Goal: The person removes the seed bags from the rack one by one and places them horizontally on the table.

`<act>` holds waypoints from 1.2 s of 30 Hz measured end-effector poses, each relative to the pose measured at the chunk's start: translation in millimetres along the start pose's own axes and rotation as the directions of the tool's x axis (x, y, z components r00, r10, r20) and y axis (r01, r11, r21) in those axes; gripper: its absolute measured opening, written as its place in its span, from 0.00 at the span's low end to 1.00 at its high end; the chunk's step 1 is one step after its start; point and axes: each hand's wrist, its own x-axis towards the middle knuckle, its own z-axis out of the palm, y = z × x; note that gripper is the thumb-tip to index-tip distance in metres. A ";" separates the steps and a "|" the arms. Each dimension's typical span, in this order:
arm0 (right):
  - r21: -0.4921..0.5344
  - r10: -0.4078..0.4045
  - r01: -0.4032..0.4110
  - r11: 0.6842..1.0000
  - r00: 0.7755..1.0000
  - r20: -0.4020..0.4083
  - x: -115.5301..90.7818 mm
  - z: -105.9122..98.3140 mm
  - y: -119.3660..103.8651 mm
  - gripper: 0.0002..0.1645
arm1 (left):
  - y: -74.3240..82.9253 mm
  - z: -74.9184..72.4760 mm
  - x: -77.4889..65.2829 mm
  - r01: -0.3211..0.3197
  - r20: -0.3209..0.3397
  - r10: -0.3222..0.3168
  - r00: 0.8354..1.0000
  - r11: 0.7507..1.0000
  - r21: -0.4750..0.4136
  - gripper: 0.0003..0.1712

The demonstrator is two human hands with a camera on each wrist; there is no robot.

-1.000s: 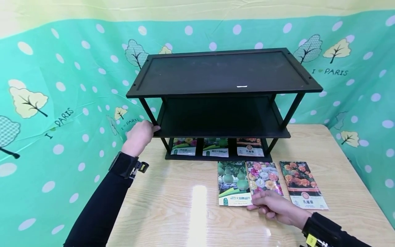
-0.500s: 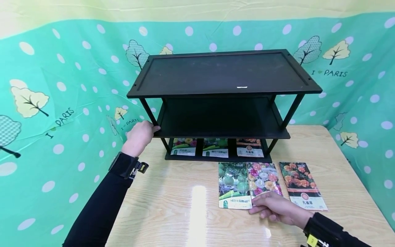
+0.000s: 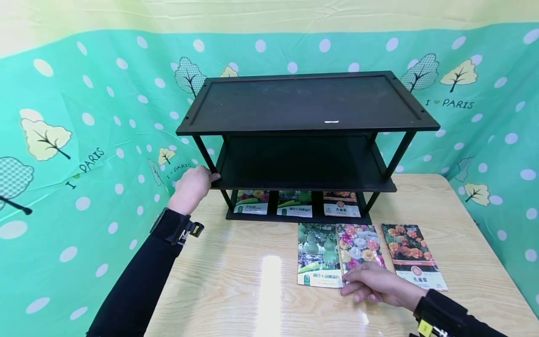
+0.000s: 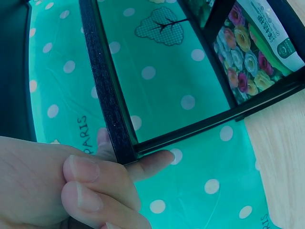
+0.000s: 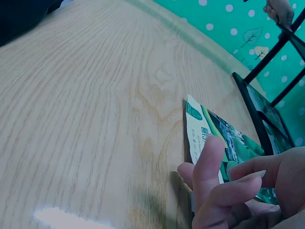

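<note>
A black three-tier rack stands at the back of the table. My left hand grips its middle tier at the front left corner, by the post. In the left wrist view, the hand's fingers lie around that corner. My right hand pinches the lower right corner of a green gourd seed packet, which lies on the table before the rack. A rose seed packet lies to its right, its lower part hidden by the hand. Farther right is an orange marigold seed packet.
On the rack's bottom tier lie a flower packet, a gourd packet and a marigold packet, partly under the middle tier. A turquoise dotted cloth surrounds the wooden table at the back and sides.
The gourd packet has shifted slightly toward me with the right hand, and the glare on it has faded. The left hand stays on the rack. The head view has tipped up a little.
</note>
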 end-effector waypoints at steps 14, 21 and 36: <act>-0.050 0.025 -0.026 0.998 1.000 -0.016 1.5 -10.5 -16.3 0.22 | -0.7 0.5 -2.6 -0.031 -0.016 0.031 0.999 1.000 0.003 0.26; -0.128 0.003 -0.020 0.992 0.991 -0.131 6.5 -31.4 -37.5 0.21 | -1.4 1.8 -2.1 -0.017 -0.021 0.017 1.000 1.000 0.007 0.29; -0.481 -0.170 0.036 0.876 0.956 -0.238 15.0 -72.6 -79.2 0.21 | -3.6 3.9 -2.4 -0.051 -0.050 0.052 0.997 0.999 0.012 0.31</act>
